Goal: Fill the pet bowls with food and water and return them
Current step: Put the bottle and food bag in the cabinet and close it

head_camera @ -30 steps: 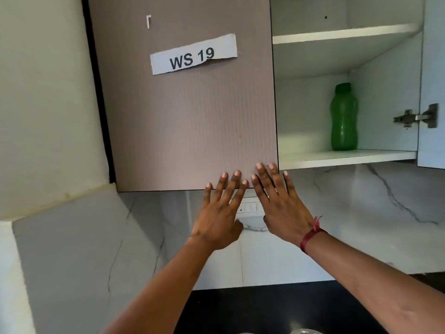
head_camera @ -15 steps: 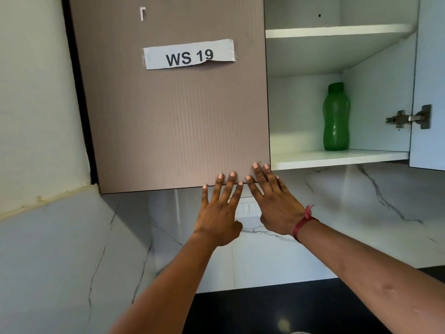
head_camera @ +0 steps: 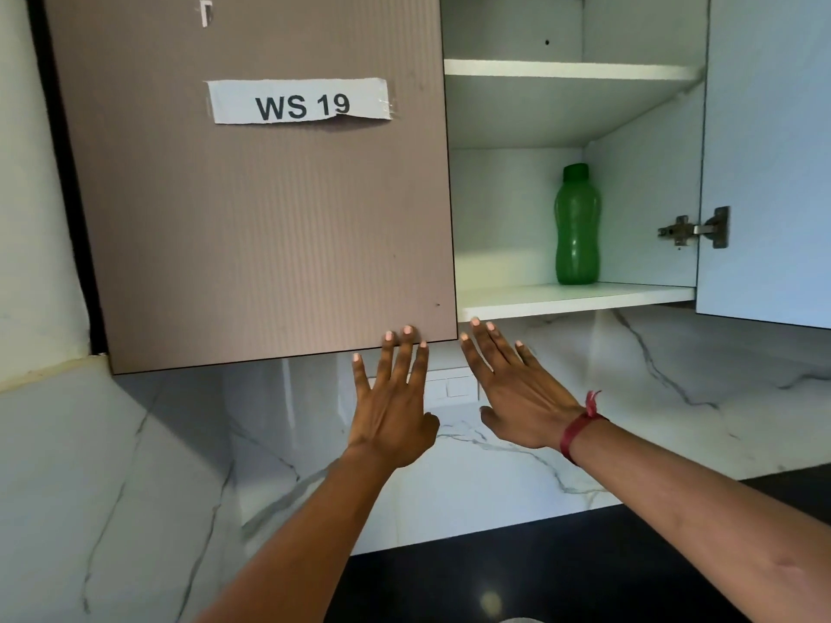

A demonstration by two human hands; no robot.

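Observation:
A green plastic bottle [head_camera: 577,227] stands upright on the lower shelf [head_camera: 571,298] of a wall cabinet whose right half is uncovered. My left hand [head_camera: 395,404] is raised flat with fingers spread, its fingertips at the bottom edge of the brown left door [head_camera: 261,209], which carries a "WS 19" label. My right hand [head_camera: 517,388], a red thread at the wrist, is spread too, its fingertips just under the shelf's front edge. Both hands hold nothing. No pet bowls are in view.
The right cabinet door [head_camera: 764,164] hangs swung out with its hinge [head_camera: 694,229] showing. The upper shelf [head_camera: 566,69] holds nothing visible. White marble backsplash [head_camera: 674,397] with a switch plate [head_camera: 449,388] runs below; a black countertop [head_camera: 539,577] lies at the bottom.
Both hands have slid slightly down from the door's lower corner; the right fingertips have left the door face and sit under the shelf edge. The view has shifted left.

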